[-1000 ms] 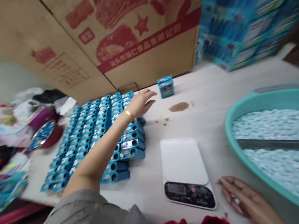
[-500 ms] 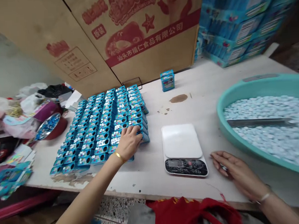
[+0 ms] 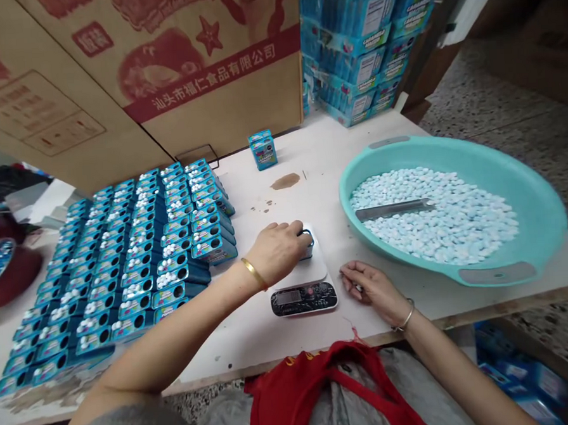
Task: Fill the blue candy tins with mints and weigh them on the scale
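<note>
My left hand (image 3: 277,254), with a gold bracelet on the wrist, grips a small blue candy box (image 3: 308,244) over the white plate of a kitchen scale (image 3: 304,299). My fingers cover most of the box, and I cannot tell if it rests on the plate. Right of the scale, my right hand (image 3: 374,289) lies on the table, fingers curled round a few small white candies (image 3: 359,288). Beyond it stands a turquoise basin (image 3: 543,202) of pale candies (image 3: 460,219), with a metal scoop (image 3: 393,210) lying on them.
Rows of blue boxes with round holes (image 3: 143,242), many topped with white candies, fill the table's left. One closed box (image 3: 262,150) stands near a large carton (image 3: 231,107). Wrapped box stacks (image 3: 356,56) rise behind. A dark red bowl (image 3: 18,280) sits far left.
My left hand reached down to the box rows, took a box from their right edge and carried it right over the scale. The right hand stays curled beside the scale. The view turned right.
</note>
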Tool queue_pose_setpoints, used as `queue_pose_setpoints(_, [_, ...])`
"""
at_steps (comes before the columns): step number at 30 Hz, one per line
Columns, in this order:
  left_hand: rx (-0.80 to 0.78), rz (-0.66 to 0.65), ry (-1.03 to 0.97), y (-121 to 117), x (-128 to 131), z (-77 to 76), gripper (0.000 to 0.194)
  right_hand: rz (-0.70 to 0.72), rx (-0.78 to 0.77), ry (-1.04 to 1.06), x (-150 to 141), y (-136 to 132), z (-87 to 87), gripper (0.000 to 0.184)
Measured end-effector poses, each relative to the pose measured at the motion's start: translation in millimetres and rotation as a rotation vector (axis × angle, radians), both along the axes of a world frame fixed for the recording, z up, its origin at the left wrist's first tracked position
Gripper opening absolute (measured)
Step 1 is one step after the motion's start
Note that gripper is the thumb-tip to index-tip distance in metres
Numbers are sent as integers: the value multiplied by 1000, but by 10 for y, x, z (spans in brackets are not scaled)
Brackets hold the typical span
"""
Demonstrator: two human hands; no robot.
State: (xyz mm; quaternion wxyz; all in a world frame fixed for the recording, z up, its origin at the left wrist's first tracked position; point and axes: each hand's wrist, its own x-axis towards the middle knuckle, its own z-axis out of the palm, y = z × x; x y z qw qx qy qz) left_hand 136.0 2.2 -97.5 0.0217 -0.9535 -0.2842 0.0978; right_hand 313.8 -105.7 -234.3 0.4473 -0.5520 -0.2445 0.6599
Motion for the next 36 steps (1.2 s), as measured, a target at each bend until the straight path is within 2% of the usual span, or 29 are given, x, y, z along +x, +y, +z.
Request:
queue_pose_setpoints(2, [-39, 5, -135, 27, -97, 52, 22, -5, -9, 8, 16, 1, 7, 36])
queue_pose_setpoints(4, [-78, 54, -353, 51, -266, 101, 32, -5, -17, 18, 32, 1, 25, 35])
queue_pose_setpoints(7, [-154, 254, -663, 60, -580, 66, 29, -4, -34, 30, 54, 3, 52, 33])
queue_pose_setpoints(11, [-322, 531, -895, -22, -927, -231, 26, -12, -70, 28, 74, 4, 67, 32])
queue_pose_setpoints(15, [-487, 643, -1012, -154, -1051, -558, 31, -14, -96, 23, 74, 3, 81, 32])
queue_pose_setpoints(19, [-517, 609, -1002, -224, -1019, -694, 33, -19, -86, 7, 63, 1, 93, 33])
queue_pose_setpoints(23, [-505, 499, -994, -217, -929, -702, 34, -30, -77, 13, 53, 3, 93, 34])
queue_pose_setpoints(26, [-465, 419, -987, -196, -818, -732, 45, -55, -91, 13, 7, 6, 156, 38])
queue_pose_setpoints(29, [-453, 392, -992, -194, -671, -825, 64, -56, -84, 73, -102, 11, 343, 39])
queue_pose_setpoints(30, [-463, 397, -999, -195, -621, -861, 65, -55, -69, 115, -148, 16, 431, 37])
queue_pose_setpoints(33, [-490, 428, -1010, -156, -488, -902, 43, -127, -8, 271, -278, 57, 721, 32])
queue_pose_setpoints(35, [-429, 414, -1007, -65, -394, -806, 28, -266, 36, 369, -323, 125, 896, 31])
queue_pose_setpoints(36, [-365, 380, -1003, 0, -333, -710, 26, -352, 62, 418, -326, 175, 971, 30])
